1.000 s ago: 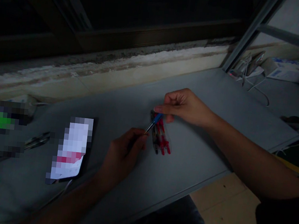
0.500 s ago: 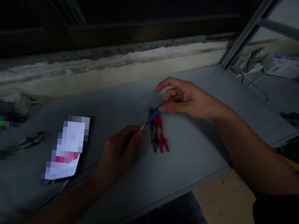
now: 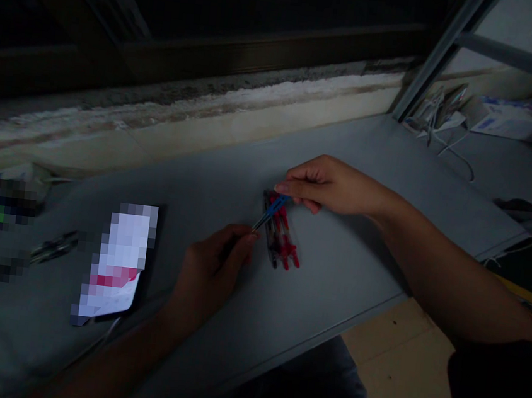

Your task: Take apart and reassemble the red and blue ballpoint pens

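Note:
A blue pen slants between my two hands above the desk. My left hand is closed, with thumb and fingers pinching the pen's lower, clear end. At the upper blue end, my right hand has its thumb and forefinger closed on the pen, the other fingers curled. Red pens and a black pen lie side by side just under it, seemingly in a clear sleeve or tray. Part of this group is hidden behind the blue pen.
A lit phone, blurred by pixels, rests on the grey desk at left, with a cable by it. A metal post rises at the back right. Beyond it are a white box, cords and another person's blurred hand.
My right hand has closed from spread fingers to a pinch at the blue end of the pen. My left hand stays almost still. The other person's hand at far right has shifted.

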A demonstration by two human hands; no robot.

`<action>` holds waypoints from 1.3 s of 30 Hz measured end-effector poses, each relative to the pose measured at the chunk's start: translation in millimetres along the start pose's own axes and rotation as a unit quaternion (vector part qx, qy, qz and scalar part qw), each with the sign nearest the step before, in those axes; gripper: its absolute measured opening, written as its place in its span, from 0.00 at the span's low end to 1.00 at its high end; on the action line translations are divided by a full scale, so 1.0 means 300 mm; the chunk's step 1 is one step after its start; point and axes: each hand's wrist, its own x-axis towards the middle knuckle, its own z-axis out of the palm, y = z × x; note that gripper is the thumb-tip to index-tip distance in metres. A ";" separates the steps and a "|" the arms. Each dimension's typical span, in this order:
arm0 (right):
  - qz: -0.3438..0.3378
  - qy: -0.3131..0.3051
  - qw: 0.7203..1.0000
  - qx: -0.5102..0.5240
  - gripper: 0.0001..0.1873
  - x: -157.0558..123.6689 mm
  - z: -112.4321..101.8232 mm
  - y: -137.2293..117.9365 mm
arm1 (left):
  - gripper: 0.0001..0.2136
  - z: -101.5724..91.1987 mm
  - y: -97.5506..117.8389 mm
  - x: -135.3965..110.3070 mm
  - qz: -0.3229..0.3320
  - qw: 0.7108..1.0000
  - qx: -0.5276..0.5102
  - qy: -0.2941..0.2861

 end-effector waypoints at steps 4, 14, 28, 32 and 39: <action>0.007 -0.004 1.000 0.007 0.29 0.002 0.014 -0.010 | 0.11 0.002 -0.006 -0.014 0.016 0.999 0.027 0.006; 0.058 0.053 0.993 0.087 0.23 0.018 0.054 0.001 | 0.15 0.023 -0.017 -0.043 0.317 0.944 0.031 -0.084; 0.035 0.050 0.997 0.037 0.23 0.014 0.078 0.001 | 0.04 0.030 -0.015 -0.041 0.310 0.944 0.008 -0.115; 0.033 0.036 0.999 0.012 0.24 0.016 0.092 0.004 | 0.13 0.032 -0.017 -0.048 0.320 0.937 0.017 -0.142; 0.027 0.050 0.998 -0.032 0.23 0.008 0.098 0.000 | 0.07 0.030 -0.006 -0.050 0.328 0.935 0.022 -0.137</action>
